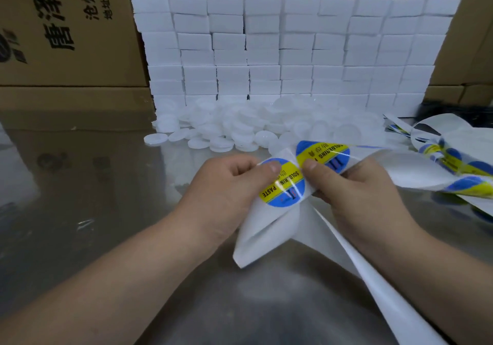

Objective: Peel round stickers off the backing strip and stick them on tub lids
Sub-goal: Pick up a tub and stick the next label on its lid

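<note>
The near sticker (282, 182), blue and yellow, sits on the strip (266, 227) between the two hands, held above the table (80, 184). It looks still stuck down, or at most lifting at one edge; I cannot tell which. The left hand (229, 187) pinches it, with the thumb on its upper rim and the fingers (241, 170) curled behind the paper. The right hand (357, 195) is clamped on the strip the same way, its thumb at the lower edge of a second sticker (322, 155). The strip is bent sharply between the two thumbs, which I read as the start of a peel.

Two stickers lie between the hands. On the twisted length running off to the right (453, 166) at least three more show in part, and the strip below the hands is bare.

The lids (240, 131) lie in a loose white heap beyond, several dozen, too many to count. None shows a sticker, so as far as can be seen nearly all the work is left.

Behind them stands a wall of white blocks (293, 46), nine across the top row. At least three cartons (66, 38) stand behind that.
</note>
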Motion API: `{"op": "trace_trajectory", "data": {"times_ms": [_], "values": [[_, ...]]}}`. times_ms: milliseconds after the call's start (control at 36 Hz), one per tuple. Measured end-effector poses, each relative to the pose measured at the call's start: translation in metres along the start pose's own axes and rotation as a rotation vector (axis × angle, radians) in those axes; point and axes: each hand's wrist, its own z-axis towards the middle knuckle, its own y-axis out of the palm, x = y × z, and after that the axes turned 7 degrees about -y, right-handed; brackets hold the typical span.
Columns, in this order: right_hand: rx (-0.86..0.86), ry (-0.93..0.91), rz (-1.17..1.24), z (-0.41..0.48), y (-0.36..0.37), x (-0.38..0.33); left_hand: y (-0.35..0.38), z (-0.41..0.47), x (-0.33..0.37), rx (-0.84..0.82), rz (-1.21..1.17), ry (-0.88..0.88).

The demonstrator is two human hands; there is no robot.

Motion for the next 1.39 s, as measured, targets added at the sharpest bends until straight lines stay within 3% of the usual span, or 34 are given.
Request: {"op": "trace_trajectory", "data": {"times_ms": [111, 306, 472, 556, 694, 750, 861, 1028, 1167, 1250, 1389], "values": [[-0.09, 0.067, 0.315, 0.004, 0.003, 0.0, -0.001, 0.004, -0.004, 0.087, 0.055, -0.032], [-0.275, 0.141, 0.118, -0.002, 0.008, 0.004, -0.001, 0.007, -0.015, 0.171, 0.175, 0.001], [-0.19, 0.162, 0.164, 0.001, 0.008, 0.008, 0.004, 0.007, -0.015, 0.175, 0.124, -0.05], [-0.154, 0.22, 0.234, 0.004, 0.008, 0.009, 0.003, 0.01, -0.016, 0.238, 0.259, -0.016], [-0.11, 0.183, 0.055, 0.009, 0.002, 0.016, -0.008, 0.04, -0.008, 0.39, 0.346, -0.013], [-0.115, 0.181, 0.011, 0.011, 0.0, 0.02, -0.013, 0.058, -0.003, 0.33, 0.471, 0.002], [-0.15, 0.205, -0.035, 0.016, -0.001, 0.03, -0.02, 0.103, -0.004, 0.196, 0.956, 0.027], [-0.245, 0.265, 0.09, 0.017, -0.001, 0.036, -0.026, 0.164, -0.023, -0.041, 1.541, 0.07], [-0.25, 0.255, 0.182, 0.018, -0.002, 0.038, 0.008, 0.191, -0.029, -0.269, 1.592, 0.17], [-0.25, 0.242, 0.213, 0.019, -0.003, 0.041, 0.025, 0.194, -0.032, -0.337, 1.652, 0.111], [-0.258, 0.236, 0.157, 0.02, -0.005, 0.047, 0.028, 0.188, -0.04, -0.194, 1.671, 0.252]]}}
